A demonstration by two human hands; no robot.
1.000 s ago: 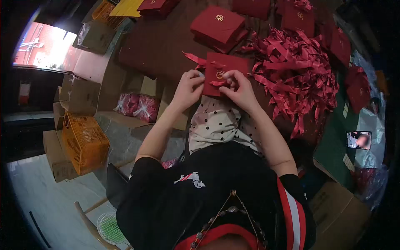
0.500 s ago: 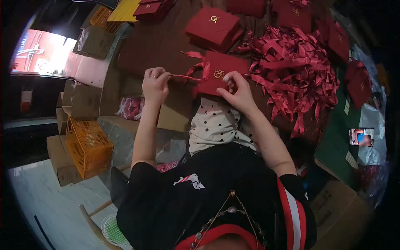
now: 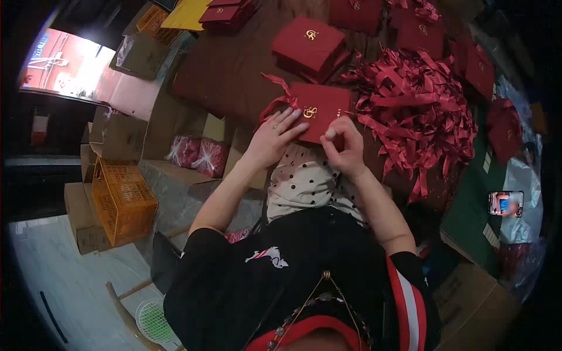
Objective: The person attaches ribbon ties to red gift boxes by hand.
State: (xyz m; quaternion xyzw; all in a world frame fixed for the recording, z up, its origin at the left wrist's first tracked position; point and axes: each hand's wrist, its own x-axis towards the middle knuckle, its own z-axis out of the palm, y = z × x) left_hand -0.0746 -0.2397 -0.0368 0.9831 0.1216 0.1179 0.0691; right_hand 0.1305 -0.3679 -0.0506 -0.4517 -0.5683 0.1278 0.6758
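Note:
A dark red bag or envelope (image 3: 321,105) with a gold monogram lies at the table's near edge, just beyond my lap. A red ribbon (image 3: 275,106) runs along its left side, one loose end sticking up and away. My left hand (image 3: 275,136) rests flat over the ribbon and the bag's left part, fingers stretched out. At the lower right corner of the bag, my right hand (image 3: 344,143) is closed with fingers curled to the thumb; what it pinches, if anything, is hidden.
A big heap of red ribbons (image 3: 410,111) lies to the right. Behind the bag sits a stack of similar red pieces (image 3: 309,44). A phone (image 3: 506,203) lies far right. An orange crate (image 3: 123,199) and cardboard boxes (image 3: 117,133) stand left.
My left hand has let go of the ribbon it was pulling out leftward and has come right, flat onto the bag. My right hand has shifted slightly right and down.

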